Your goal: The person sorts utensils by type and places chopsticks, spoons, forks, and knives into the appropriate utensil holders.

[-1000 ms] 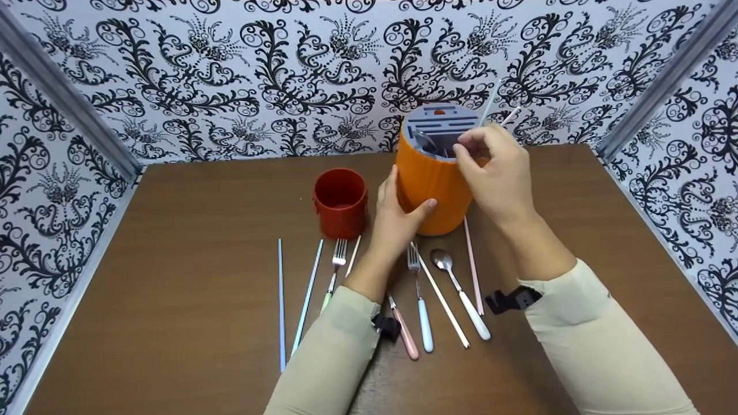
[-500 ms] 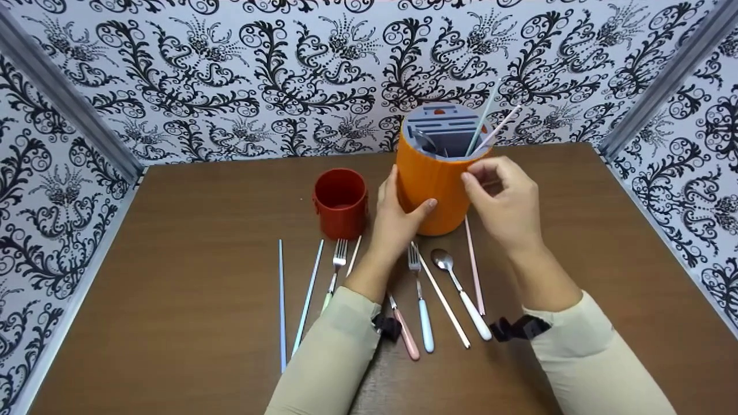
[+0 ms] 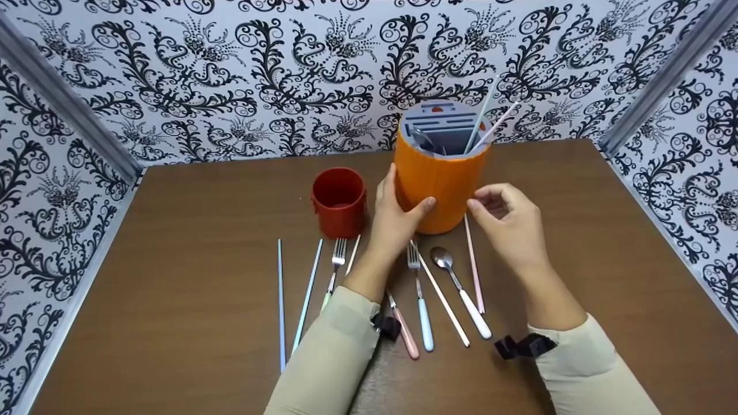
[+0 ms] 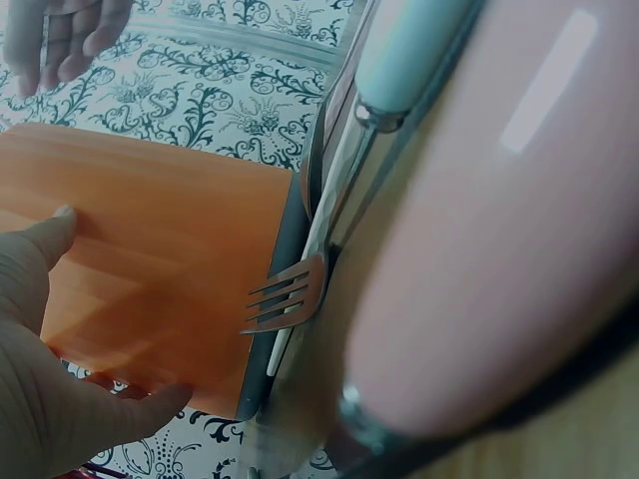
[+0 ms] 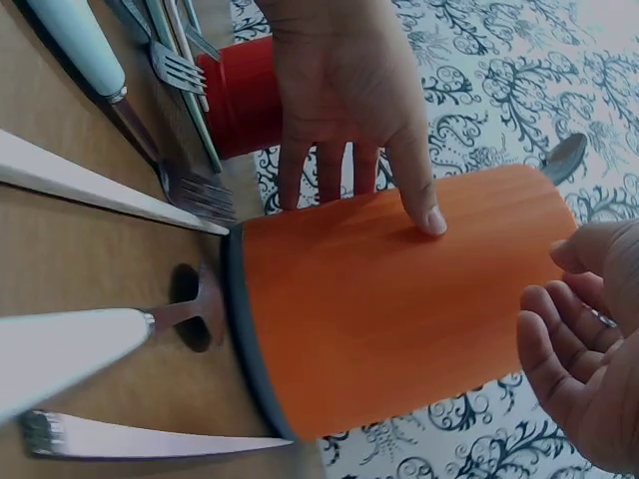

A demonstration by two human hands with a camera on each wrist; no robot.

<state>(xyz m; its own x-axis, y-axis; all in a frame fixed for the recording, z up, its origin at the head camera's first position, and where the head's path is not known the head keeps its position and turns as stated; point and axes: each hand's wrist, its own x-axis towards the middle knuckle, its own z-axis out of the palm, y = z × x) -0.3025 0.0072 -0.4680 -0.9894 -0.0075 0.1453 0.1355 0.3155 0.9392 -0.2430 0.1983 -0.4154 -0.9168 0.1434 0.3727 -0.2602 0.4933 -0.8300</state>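
Observation:
An orange utensil holder [image 3: 443,187] with a grey slotted top stands at the back of the table. My left hand [image 3: 393,227] grips its left side, thumb across the front and fingers around the far side. A spoon [image 3: 424,139], a pale blue chopstick [image 3: 483,114] and a pink chopstick [image 3: 500,122] lean in the large front compartment. Just right of the holder is my right hand [image 3: 515,230], fingers loosely curled with nothing in them. The right wrist view shows that hand [image 5: 589,334] beside the orange wall, its palm bare.
A red cup [image 3: 340,204] stands left of the holder. In front lie a blue chopstick [image 3: 281,305], a light blue chopstick [image 3: 308,294], forks [image 3: 339,253], a white-handled spoon [image 3: 461,291], a pink-handled utensil [image 3: 405,331] and more chopsticks. Patterned walls [image 3: 300,75] enclose the table's back and sides.
My right hand has come down from the holder's top to beside its right wall, leaving the two chopsticks standing in the compartment. The left hand has kept its grip.

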